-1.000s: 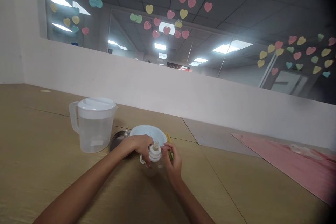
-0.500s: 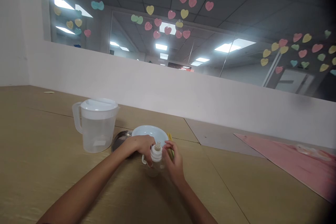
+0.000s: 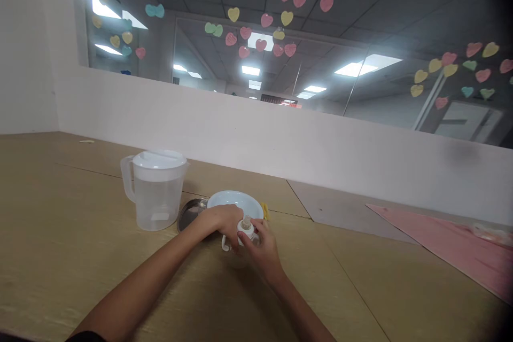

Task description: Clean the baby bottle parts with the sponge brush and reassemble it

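**Held upright, close to me: a clear handled bottle (image 3: 238, 256)**

The bottle stands just in front of my body, its tip pointing up, with a white screw collar (image 3: 246, 231) and a pale tan teat (image 3: 246, 221) on top. My left hand (image 3: 226, 223) is curved narrowly over the side where a small white handle (image 3: 226, 246) loops out, which seems to give the bottle a steady anchor. My right hand (image 3: 262, 251) comes in from the other side, its fingertips (image 3: 256, 230) closed on the collar, a placement that looks suited to working at the top. Both hands are holding the bottle, neither one open wide. (Its clear body nearly disappears against the tan worktop (image 3: 60, 235), so I cannot tell whether its base is touching.)

Just beyond my hands sits a pale blue bowl (image 3: 234, 199), with a yellow item (image 3: 265, 211) poking out behind its right side. A round dark metal lid (image 3: 191, 211) lies partly under the bowl's left edge. Further left stands a clear plastic pitcher (image 3: 154, 195) with a white lid, its handle turned left. A pink mat (image 3: 441, 238) lies well off to the right.
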Tool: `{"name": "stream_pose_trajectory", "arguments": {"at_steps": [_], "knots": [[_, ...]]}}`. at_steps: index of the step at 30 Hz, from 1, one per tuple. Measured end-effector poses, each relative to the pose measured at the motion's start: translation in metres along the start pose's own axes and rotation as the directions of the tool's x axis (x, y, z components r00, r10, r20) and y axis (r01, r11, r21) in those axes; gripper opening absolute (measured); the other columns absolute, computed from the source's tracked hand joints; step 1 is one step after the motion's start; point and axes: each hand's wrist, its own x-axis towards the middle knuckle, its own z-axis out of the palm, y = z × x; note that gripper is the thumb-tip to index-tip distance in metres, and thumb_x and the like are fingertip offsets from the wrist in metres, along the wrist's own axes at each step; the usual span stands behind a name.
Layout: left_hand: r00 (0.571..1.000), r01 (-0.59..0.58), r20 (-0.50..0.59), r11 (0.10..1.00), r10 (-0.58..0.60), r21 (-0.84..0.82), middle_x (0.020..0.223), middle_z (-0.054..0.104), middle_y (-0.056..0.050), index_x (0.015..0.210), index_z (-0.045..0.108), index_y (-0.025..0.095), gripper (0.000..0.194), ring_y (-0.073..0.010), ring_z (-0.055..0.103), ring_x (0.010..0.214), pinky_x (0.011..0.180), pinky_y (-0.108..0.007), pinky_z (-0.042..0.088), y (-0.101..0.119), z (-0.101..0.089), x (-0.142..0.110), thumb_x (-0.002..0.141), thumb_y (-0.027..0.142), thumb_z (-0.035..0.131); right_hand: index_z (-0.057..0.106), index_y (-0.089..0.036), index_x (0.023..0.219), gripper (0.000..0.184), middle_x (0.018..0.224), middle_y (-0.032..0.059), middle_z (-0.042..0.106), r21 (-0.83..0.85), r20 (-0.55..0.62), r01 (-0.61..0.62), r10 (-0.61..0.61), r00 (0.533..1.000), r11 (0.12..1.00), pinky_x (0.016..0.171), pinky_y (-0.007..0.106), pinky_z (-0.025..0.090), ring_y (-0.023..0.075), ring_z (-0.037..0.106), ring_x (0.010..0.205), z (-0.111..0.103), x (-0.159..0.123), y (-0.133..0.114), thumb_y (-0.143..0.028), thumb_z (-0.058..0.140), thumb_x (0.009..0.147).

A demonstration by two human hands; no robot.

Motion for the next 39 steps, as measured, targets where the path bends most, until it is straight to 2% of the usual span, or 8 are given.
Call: {"name": "stream_pose_trajectory", "arguments": {"at_steps": [10, 13, 16, 21, 26, 32, 36, 39], "knots": [[0.995, 0.086, 0.036, 0.993, -0.089, 0.076, 0.07, 0.065, -0.003, 0.076, 0.07, 0.017, 0.045, -0.0179, 0.056, 0.057, 0.05, -0.026, 0.041, 0.004, -0.002, -0.002, 0.045, 0.049, 0.075, 0.062, -0.019, 0.097, 0.032, 0.095, 0.0067, 0.064, -0.092, -0.017, 0.048, -0.05, 0.999, 0.995, 0.078, 0.035, 0.048, 0.0224, 0.059, 0.089, 0.001, -0.003, -0.004, -0.045, 0.06, 0.078], [0.996, 0.063, 0.054, 0.997, -0.066, 0.049, 0.079, 0.067, -0.001, 0.092, 0.068, 0.02, 0.054, -0.0191, 0.06, 0.067, 0.055, -0.025, 0.043, -0.008, -0.01, -0.004, 0.046, 0.048, 0.075, 0.061, -0.019, 0.099, 0.033, 0.094, 0.0067, 0.065, -0.109, -0.043, 0.062, -0.067, 0.997, 0.992, 0.077, 0.035, 0.047, 0.0222, 0.059, 0.088, 0.002, -0.004, -0.003, -0.046, 0.059, 0.079], [0.991, 0.126, -0.038, 0.992, -0.126, 0.007, 0.095, 0.067, -0.001, 0.116, 0.058, 0.022, 0.071, -0.018, 0.062, 0.078, 0.062, -0.023, 0.046, -0.031, -0.022, -0.01, 0.05, 0.043, 0.075, 0.061, -0.019, 0.1, 0.034, 0.096, 0.0064, 0.065, -0.128, -0.073, 0.074, -0.084, 0.994, 0.989, 0.078, 0.035, 0.047, 0.0218, 0.059, 0.089, 0.004, -0.005, -0.003, -0.047, 0.059, 0.079], [0.883, 0.422, -0.247, 0.905, -0.399, 0.048, 0.114, 0.063, -0.01, 0.118, 0.056, 0.018, 0.046, -0.0208, 0.061, 0.099, 0.079, -0.026, 0.047, -0.073, -0.026, -0.015, 0.074, 0.027, 0.059, 0.06, -0.019, 0.101, 0.034, 0.097, 0.0067, 0.065, -0.151, -0.068, 0.08, -0.091, 0.994, 0.985, 0.079, 0.035, 0.047, 0.0222, 0.059, 0.09, 0.005, -0.005, -0.005, -0.046, 0.058, 0.08], [0.847, 0.515, -0.202, 0.853, -0.491, 0.088, 0.11, 0.064, -0.02, 0.107, 0.063, 0.011, 0.036, -0.0293, 0.061, 0.101, 0.08, -0.034, 0.048, -0.093, -0.003, -0.003, 0.071, 0.018, 0.06, 0.06, -0.019, 0.102, 0.037, 0.098, 0.0073, 0.064, -0.15, -0.051, 0.063, -0.072, 0.996, 0.987, 0.08, 0.037, 0.046, 0.0234, 0.058, 0.091, 0.005, -0.005, -0.004, -0.05, 0.057, 0.08], [0.797, 0.588, -0.242, 0.803, -0.554, 0.097, 0.107, 0.065, -0.022, 0.101, 0.067, 0.012, 0.032, -0.0307, 0.062, 0.099, 0.076, -0.034, 0.05, -0.093, 0.009, 0.006, 0.07, 0.017, 0.061, 0.059, -0.021, 0.104, 0.037, 0.1, 0.0071, 0.063, -0.149, -0.033, 0.062, -0.068, 0.997, 0.987, 0.082, 0.038, 0.045, 0.0238, 0.057, 0.093, 0.005, -0.005, -0.001, -0.05, 0.057, 0.081], [0.753, 0.638, -0.304, 0.761, -0.584, 0.116, 0.103, 0.065, -0.025, 0.097, 0.068, 0.009, 0.031, -0.0332, 0.063, 0.098, 0.076, -0.036, 0.05, -0.078, -0.008, -0.007, 0.067, 0.011, 0.062, 0.059, -0.02, 0.105, 0.038, 0.101, 0.0075, 0.063, -0.149, -0.02, 0.069, -0.073, 0.997, 0.986, 0.083, 0.038, 0.045, 0.0239, 0.057, 0.094, 0.004, -0.006, -0.001, -0.05, 0.055, 0.082], [0.736, 0.641, -0.385, 0.755, -0.557, 0.134, 0.105, 0.064, -0.025, 0.101, 0.066, 0.006, 0.03, -0.0331, 0.061, 0.1, 0.08, -0.039, 0.048, -0.052, -0.029, -0.03, 0.074, 0.012, 0.055, 0.055, -0.02, 0.114, 0.043, 0.108, 0.008, 0.061, -0.142, -0.002, 0.074, -0.075, 0.997, 0.987, 0.087, 0.039, 0.044, 0.0242, 0.055, 0.1, 0.003, -0.008, 0.0, -0.049, 0.054, 0.083]]}}
